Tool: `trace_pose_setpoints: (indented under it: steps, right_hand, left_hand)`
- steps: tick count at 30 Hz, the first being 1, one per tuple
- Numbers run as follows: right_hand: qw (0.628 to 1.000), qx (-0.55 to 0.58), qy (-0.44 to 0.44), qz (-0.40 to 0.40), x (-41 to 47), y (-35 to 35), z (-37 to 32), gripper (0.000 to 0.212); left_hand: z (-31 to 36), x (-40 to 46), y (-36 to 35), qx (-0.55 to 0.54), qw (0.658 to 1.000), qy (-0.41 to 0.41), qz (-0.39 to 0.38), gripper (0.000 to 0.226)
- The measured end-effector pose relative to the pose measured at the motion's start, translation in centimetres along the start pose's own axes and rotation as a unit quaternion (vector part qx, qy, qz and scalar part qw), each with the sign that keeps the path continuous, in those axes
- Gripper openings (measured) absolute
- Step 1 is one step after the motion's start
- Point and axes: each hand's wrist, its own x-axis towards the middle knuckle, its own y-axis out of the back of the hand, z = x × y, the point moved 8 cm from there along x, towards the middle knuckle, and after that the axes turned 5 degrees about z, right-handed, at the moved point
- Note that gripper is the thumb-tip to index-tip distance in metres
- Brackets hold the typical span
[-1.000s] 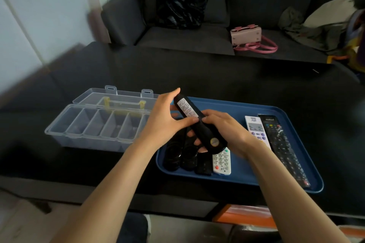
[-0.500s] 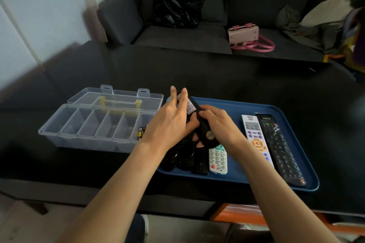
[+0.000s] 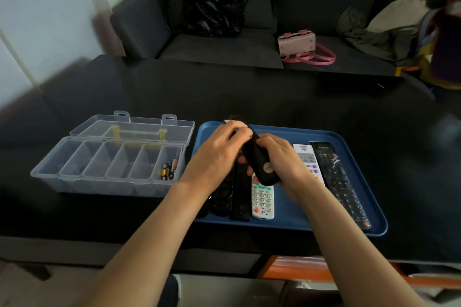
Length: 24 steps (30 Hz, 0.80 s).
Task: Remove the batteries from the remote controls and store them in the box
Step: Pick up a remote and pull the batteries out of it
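Two hands grip your black remote (image 3: 257,162) mid-frame above the tray (image 3: 294,222): left hand (image 3: 217,157) curled over its top, right hand (image 3: 282,157) clamped below.

A dark, glossy table (image 3: 274,97) carries two things side by side near its front edge. Toward the left stands a clear box (image 3: 107,169), lid open toward the far edge. Just beside it, toward the right, lies a blue tray (image 3: 294,217). They sit close but apart.
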Motion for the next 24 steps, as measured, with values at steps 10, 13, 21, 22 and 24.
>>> trace_pose_setpoints:
  steps: [10, 13, 21, 22, 24]
  right_hand:
    - [0.986, 0.013, 0.012, 0.164, -0.8, 7.5, 0.5, 0.02]
    - [0.986, 0.011, 0.007, 0.169, -1.2, 8.8, 0.7, 0.02]
    - [0.986, 0.015, 0.001, 0.167, -1.4, 9.6, 1.0, 0.022]
    - [0.986, 0.017, 0.0, 0.164, -1.4, 9.6, 1.0, 0.022]
    - [0.988, 0.028, -0.005, 0.154, -1.4, 9.3, 1.1, 0.023]
  left_hand:
    - [0.4, 0.5, -5.8, -0.201, 0.958, 0.18, -0.095, 0.012]
    - [2.0, -0.4, -8.9, -0.191, 0.943, 0.164, -0.218, 0.009]
    - [3.1, -0.2, -10.4, -0.19, 0.942, 0.144, -0.237, 0.01]
    - [2.6, 0.1, -9.9, -0.18, 0.948, 0.163, -0.205, 0.005]
    - [1.4, 0.8, -8.2, -0.164, 0.962, 0.194, -0.1, 0.006]
